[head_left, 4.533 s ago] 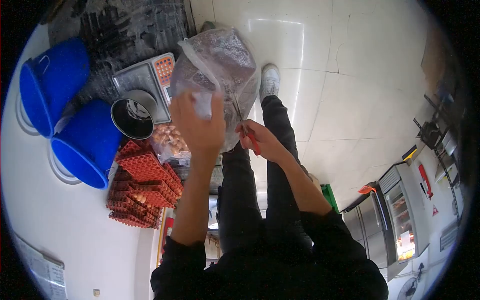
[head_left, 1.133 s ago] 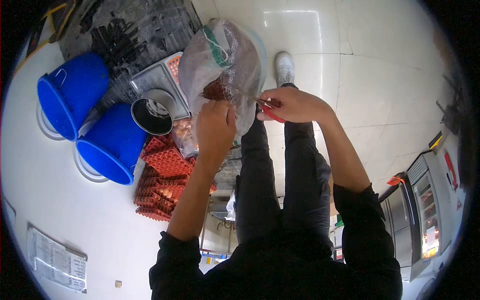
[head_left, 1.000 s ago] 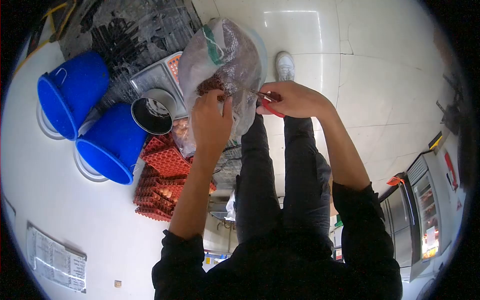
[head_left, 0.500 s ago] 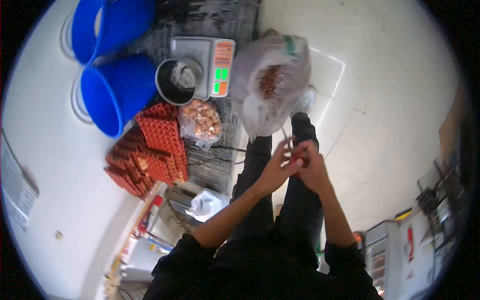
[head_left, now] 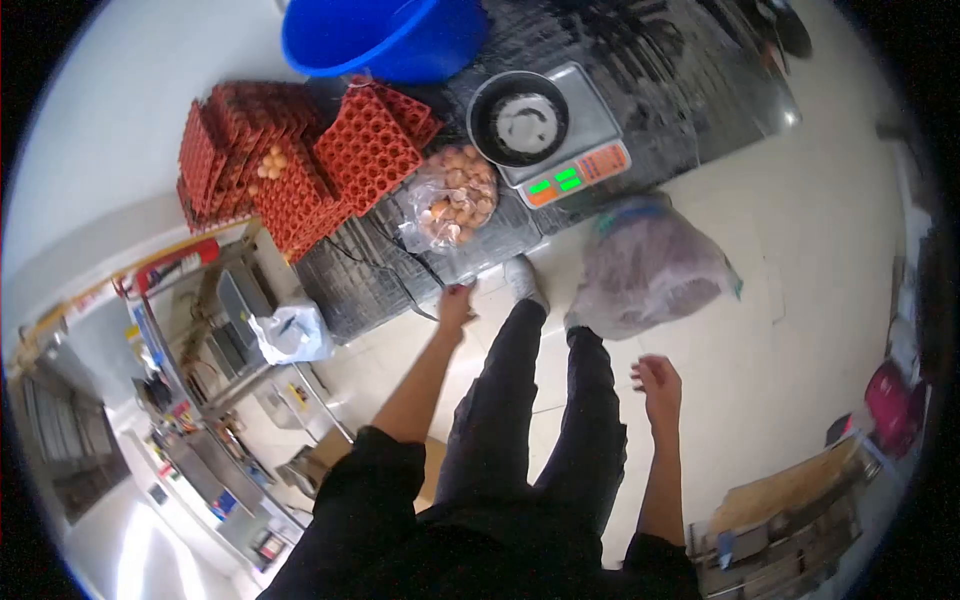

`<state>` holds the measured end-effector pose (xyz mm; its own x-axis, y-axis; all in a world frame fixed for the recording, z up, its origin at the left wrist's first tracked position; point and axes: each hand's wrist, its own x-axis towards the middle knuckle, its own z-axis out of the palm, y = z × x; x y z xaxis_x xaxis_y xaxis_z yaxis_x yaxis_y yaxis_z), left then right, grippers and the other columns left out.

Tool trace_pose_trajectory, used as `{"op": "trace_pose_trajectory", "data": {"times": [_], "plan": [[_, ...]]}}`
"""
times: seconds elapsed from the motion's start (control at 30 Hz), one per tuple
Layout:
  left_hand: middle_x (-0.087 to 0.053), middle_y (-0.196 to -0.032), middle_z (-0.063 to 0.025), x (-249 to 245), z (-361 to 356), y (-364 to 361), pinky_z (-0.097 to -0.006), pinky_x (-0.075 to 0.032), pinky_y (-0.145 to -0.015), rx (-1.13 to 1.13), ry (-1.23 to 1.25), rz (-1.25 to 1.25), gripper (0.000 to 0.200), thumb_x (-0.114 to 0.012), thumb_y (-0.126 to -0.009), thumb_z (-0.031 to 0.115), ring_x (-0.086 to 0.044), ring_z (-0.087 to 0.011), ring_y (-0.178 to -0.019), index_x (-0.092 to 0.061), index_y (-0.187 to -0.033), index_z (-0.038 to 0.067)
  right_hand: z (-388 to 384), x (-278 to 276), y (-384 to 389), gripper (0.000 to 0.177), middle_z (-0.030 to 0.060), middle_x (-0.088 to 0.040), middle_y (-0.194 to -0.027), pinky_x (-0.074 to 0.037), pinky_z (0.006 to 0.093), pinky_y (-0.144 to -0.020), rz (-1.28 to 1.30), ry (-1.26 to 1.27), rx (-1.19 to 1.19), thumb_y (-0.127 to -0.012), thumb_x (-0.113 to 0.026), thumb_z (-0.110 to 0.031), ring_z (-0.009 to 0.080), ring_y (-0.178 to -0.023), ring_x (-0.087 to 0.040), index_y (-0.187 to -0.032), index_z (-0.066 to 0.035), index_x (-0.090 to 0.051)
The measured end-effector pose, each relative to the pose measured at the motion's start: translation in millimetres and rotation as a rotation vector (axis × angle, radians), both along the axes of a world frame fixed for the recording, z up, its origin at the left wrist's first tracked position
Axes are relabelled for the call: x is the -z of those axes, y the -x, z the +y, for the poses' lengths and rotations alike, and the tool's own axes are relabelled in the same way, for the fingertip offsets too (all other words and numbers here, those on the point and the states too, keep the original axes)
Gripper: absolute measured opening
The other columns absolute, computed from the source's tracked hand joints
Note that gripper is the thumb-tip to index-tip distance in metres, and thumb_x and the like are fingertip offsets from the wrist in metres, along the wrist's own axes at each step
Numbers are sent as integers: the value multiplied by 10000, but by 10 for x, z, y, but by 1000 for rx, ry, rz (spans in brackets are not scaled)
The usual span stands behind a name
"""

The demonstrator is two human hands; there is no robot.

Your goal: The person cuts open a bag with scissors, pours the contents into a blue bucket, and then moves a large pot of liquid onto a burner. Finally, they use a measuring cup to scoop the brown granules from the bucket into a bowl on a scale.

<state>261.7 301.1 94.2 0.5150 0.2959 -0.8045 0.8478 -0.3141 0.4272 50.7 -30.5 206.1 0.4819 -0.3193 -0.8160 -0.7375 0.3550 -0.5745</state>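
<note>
My left hand is beside the front edge of the dark table, its fingers closed; a small dark bit shows at them, too small to name. To the right, my right hand hangs over the floor below a large full plastic bag, fingers loosely bent and apart, nothing in them. A clear bag of eggshells lies on the table above my left hand. Beside it a black metal bowl rests on a digital scale with lit green displays.
Stacks of red egg trays, some holding eggs, and a blue tub are at the back left. A white plastic bag hangs by shelving at the left. A wooden-topped cart stands at the lower right.
My hands, earlier together around a red-handled object, have moved apart, the left towards the table, the right to the right. The red-handled object no longer shows clearly. The view has turned.
</note>
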Motion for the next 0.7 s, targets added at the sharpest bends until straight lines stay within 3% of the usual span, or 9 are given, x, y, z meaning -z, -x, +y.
{"op": "trace_pose_trajectory", "data": {"times": [0.1, 0.13, 0.17, 0.23, 0.3, 0.4, 0.53, 0.63, 0.7], "plan": [[-512, -609, -7, 365, 837, -809, -295, -405, -424, 58, -360, -174, 349, -769, -701, 342, -458, -140, -471, -561, -707, 62, -28, 185, 173, 138, 48, -634, -843, -494, 257, -601, 90, 118, -189, -884, -553, -136, 122, -742, -606, -983, -42, -569], [-518, -608, -1, 566, 1254, -1048, -300, -419, -428, -48, -33, -327, 377, -792, -670, 344, -473, -144, -455, -570, -719, 43, -3, 199, 199, 135, 47, -633, -832, -492, 258, -589, 121, 121, -221, -880, -557, -139, 122, -728, -605, -976, -46, -571], [-564, -674, -20, 394, 1234, -1410, -298, -454, -499, -7, -319, -344, 425, -807, -650, 339, -547, -160, -556, -569, -796, 18, 49, 211, 211, 132, 46, -632, -820, -490, 258, -578, 152, 123, -250, -877, -562, -143, 122, -715, -604, -970, -49, -573], [-604, -876, -110, 577, 1618, -1973, -344, -488, -672, 54, -369, -400, 582, -825, -623, 341, -595, -221, -785, -540, -977, -24, 182, 225, 178, 144, 48, -632, -812, -483, 255, -582, 192, 96, -309, -876, -560, -157, 122, -709, -601, -970, -49, -573], [-567, -1024, -174, 489, 1643, -2149, -372, -458, -797, 138, -299, -792, 722, -839, -596, 351, -557, -260, -940, -483, -1079, -51, 302, 247, 134, 149, 49, -631, -800, -480, 250, -566, 244, 58, -332, -870, -567, -164, 121, -697, -599, -966, -51, -575], [-500, -1198, -257, 698, 1979, -1895, -393, -411, -935, 405, -384, -616, 845, -839, -585, 368, -499, -340, -1119, -430, -1195, -51, 456, 298, -31, 144, 45, -629, -796, -499, 255, -583, 174, 174, -445, -860, -581, -150, 110, -679, -594, -957, -42, -577], [-605, -1045, -215, 580, 1726, -1011, -409, -460, -864, 692, -253, -248, 685, -776, -659, 424, -568, -363, -1015, -516, -1138, 10, 526, 426, -595, 240, 106, -628, -880, -472, 333, -801, 56, 675, -267, -825, -634, -146, 222, -918, -580, -1024, -14, -612], [-609, -919, -173, 462, 1437, -282, -410, -468, -788, 832, -144, -163, 573, -740, -699, 409, -580, -318, -904, -546, -1131, 86, 459, 662, -865, 320, 125, -624, -952, -450, 387, -865, -56, 863, -337, -816, -645, -171, 279, -978, -563, -1082, 1, -597], [-619, -861, -162, 201, 1190, 26, -406, -476, -768, 806, -103, -73, 476, -729, -714, 386, -595, -315, -861, -592, -1053, 81, 398, 875, -830, 340, 137, -621, -974, -440, 390, -877, -92, 731, -625, -802, -664, -200, 290, -977, -569, -1071, -1, -605]]}}
